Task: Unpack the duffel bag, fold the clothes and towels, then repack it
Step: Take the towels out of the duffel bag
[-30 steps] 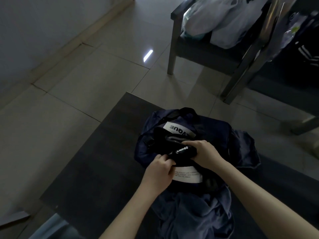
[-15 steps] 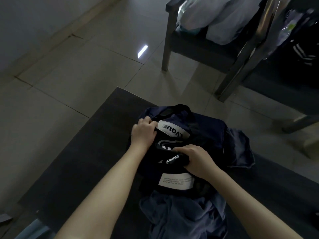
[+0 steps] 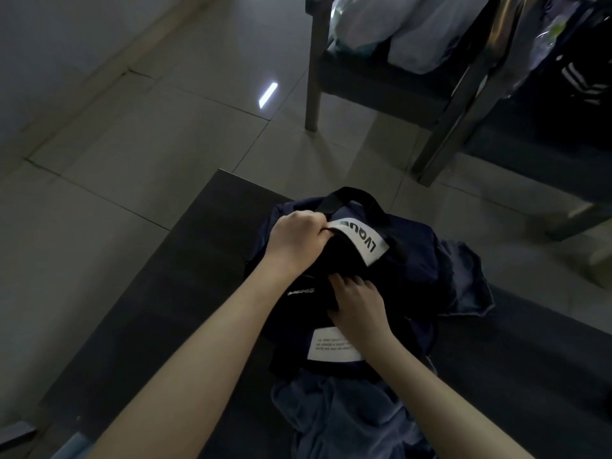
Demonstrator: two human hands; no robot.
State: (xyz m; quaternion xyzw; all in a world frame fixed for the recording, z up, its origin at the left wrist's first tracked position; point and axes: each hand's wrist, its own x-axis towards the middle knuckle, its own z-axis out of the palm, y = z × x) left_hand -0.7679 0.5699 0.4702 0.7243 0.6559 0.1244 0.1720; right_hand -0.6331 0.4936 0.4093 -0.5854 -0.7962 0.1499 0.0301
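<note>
In the head view, a navy duffel bag [image 3: 414, 260] sits on a dark worktop [image 3: 159, 326], close to its far edge and a little in from the far corner. A black carry strap [image 3: 351, 197] arches over the bag's far side.

The person's two hands are apart, both at the mouth of the bag. The left hand [image 3: 298, 236] has its fingers curled round the bag's rim, right beside a white label [image 3: 361, 240] with dark lettering, and grips it there. The right hand [image 3: 357, 306] lies nearer the person, its fingers [image 3: 344, 283] bent down into black fabric [image 3: 308, 303] that fills the opening. Whether they pinch that fabric or only press on it cannot be told in the dim light. A small pale print shows on the black fabric just left of the right hand. A second white label [image 3: 331, 347], with lines of small text, is on the bag's near side, partly under the right wrist.

A crumpled blue garment [image 3: 347, 419] lies on the worktop against the bag's near side, toward the near edge. Another blue cloth [image 3: 470, 279] bunches against the bag's right side.

Beyond the worktop is a tiled floor [image 3: 149, 154] with a bright streak of reflected light. A metal-legged chair [image 3: 313, 77] stands on it at the far right, with pale plastic bags [image 3: 414, 34] heaped on its seat.
</note>
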